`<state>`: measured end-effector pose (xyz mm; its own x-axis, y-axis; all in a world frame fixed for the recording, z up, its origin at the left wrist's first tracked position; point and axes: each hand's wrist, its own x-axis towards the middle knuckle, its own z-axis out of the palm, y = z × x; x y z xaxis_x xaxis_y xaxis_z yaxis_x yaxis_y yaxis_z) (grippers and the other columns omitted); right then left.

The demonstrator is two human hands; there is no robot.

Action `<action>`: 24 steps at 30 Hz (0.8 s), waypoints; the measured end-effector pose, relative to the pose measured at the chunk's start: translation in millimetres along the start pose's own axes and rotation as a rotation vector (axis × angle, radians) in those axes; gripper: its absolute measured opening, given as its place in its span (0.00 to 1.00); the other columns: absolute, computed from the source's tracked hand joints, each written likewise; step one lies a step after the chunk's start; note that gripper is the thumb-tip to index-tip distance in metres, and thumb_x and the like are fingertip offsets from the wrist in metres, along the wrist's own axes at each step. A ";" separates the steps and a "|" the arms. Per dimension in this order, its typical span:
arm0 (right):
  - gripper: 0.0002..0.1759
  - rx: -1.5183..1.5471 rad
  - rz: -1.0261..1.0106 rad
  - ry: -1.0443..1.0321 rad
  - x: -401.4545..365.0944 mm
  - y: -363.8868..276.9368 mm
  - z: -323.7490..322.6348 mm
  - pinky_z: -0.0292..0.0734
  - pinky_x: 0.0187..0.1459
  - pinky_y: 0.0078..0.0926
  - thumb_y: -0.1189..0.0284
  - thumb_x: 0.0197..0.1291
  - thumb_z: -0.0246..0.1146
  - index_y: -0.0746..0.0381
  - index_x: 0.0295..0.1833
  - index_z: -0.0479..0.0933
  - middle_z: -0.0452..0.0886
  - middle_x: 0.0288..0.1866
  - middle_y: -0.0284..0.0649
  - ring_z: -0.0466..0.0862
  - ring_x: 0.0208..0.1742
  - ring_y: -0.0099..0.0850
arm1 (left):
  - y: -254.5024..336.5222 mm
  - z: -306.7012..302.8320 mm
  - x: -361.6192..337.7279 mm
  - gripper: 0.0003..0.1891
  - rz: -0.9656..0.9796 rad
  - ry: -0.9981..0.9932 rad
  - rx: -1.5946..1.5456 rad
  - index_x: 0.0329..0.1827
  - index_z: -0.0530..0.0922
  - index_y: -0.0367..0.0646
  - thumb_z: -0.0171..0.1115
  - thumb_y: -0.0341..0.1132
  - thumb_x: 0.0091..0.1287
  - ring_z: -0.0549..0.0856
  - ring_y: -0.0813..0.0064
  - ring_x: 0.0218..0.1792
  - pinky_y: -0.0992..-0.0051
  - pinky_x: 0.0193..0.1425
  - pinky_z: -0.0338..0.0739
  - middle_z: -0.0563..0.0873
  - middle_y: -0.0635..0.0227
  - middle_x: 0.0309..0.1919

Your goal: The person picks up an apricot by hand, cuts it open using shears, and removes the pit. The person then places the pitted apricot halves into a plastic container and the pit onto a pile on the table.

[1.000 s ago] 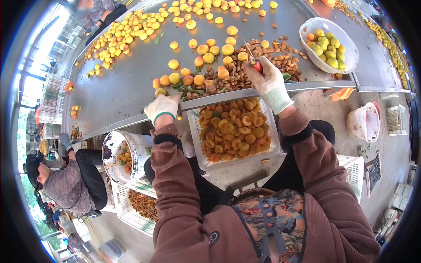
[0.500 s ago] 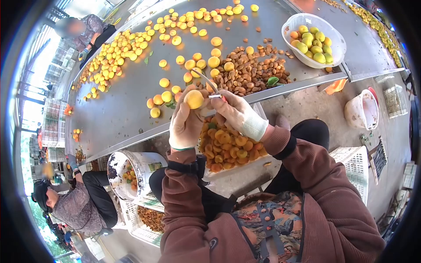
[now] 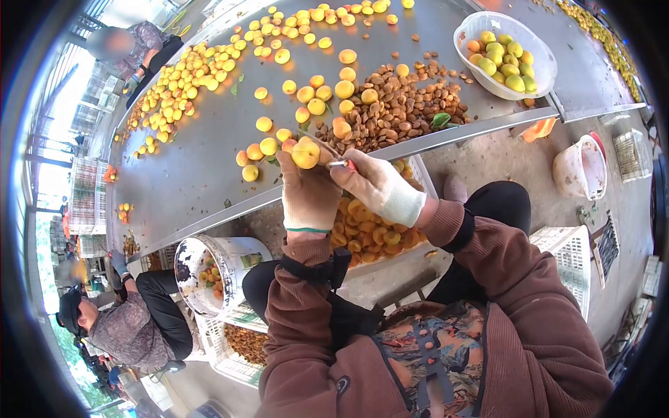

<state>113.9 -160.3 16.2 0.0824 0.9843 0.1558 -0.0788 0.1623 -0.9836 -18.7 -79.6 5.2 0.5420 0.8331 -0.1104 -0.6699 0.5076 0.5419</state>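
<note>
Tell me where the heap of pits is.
In the head view, the heap of pits lies on the table, just beyond the right hand and left of the white bowl.

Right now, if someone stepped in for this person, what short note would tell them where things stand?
Left hand grips one apricot above the table edge.
Right hand holds the knife, blade at that apricot.
Done: halved apricots fill the crate under the table edge; pits are piled on the table.
Left: many whole apricots lie uncut on the table.
</note>
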 end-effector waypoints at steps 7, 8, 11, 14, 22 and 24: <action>0.18 -0.238 -0.025 0.009 0.8 8.2 4.9 0.76 0.39 0.34 0.61 0.71 0.60 0.66 0.51 0.73 0.80 0.33 0.48 0.82 0.36 0.45 | 1.7 2.9 -6.6 0.29 0.025 -0.020 0.160 0.58 0.73 0.49 0.58 0.64 0.69 0.80 0.69 0.50 0.63 0.56 0.76 0.80 0.70 0.47; 0.18 -0.251 -0.046 0.024 0.6 7.8 5.6 0.76 0.38 0.36 0.62 0.71 0.61 0.67 0.51 0.73 0.80 0.33 0.50 0.82 0.36 0.50 | 1.2 2.9 -6.9 0.28 0.031 -0.038 0.189 0.57 0.73 0.49 0.58 0.63 0.69 0.80 0.69 0.50 0.62 0.56 0.76 0.80 0.70 0.46; 0.12 -0.283 0.016 0.008 -0.1 -6.5 6.3 0.71 0.40 0.20 0.70 0.73 0.60 0.68 0.52 0.72 0.70 0.31 0.33 0.68 0.35 0.21 | 1.2 5.3 -2.9 0.28 -0.001 0.061 0.068 0.57 0.74 0.46 0.58 0.62 0.70 0.80 0.70 0.50 0.64 0.56 0.76 0.81 0.70 0.46; 0.11 -0.290 0.004 0.029 -1.1 -0.3 6.3 0.72 0.40 0.22 0.71 0.72 0.59 0.68 0.51 0.72 0.72 0.30 0.35 0.70 0.35 0.22 | 9.9 15.9 -11.0 0.28 0.045 0.044 0.177 0.54 0.77 0.41 0.60 0.59 0.71 0.81 0.71 0.50 0.67 0.58 0.74 0.83 0.68 0.47; 0.17 -0.366 -0.048 -0.092 -1.7 -6.4 -3.2 0.75 0.36 0.40 0.62 0.70 0.62 0.67 0.45 0.71 0.79 0.29 0.54 0.83 0.35 0.54 | 43.1 18.7 -23.0 0.30 0.201 -0.130 0.922 0.55 0.79 0.33 0.65 0.56 0.69 0.80 0.78 0.51 0.73 0.62 0.71 0.84 0.67 0.49; 0.17 -0.408 -0.046 -0.100 -1.0 -9.9 -5.5 0.76 0.36 0.40 0.62 0.70 0.62 0.67 0.45 0.71 0.79 0.29 0.54 0.82 0.36 0.55 | 31.0 15.1 -19.8 0.30 0.274 -0.153 0.717 0.57 0.78 0.34 0.65 0.56 0.69 0.80 0.77 0.51 0.74 0.61 0.71 0.83 0.68 0.50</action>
<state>120.0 -163.3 25.3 -0.0219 0.9819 0.1883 0.3238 0.1851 -0.9278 -42.5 -83.7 36.8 0.5034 0.8424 0.1925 -0.3266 -0.0208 0.9449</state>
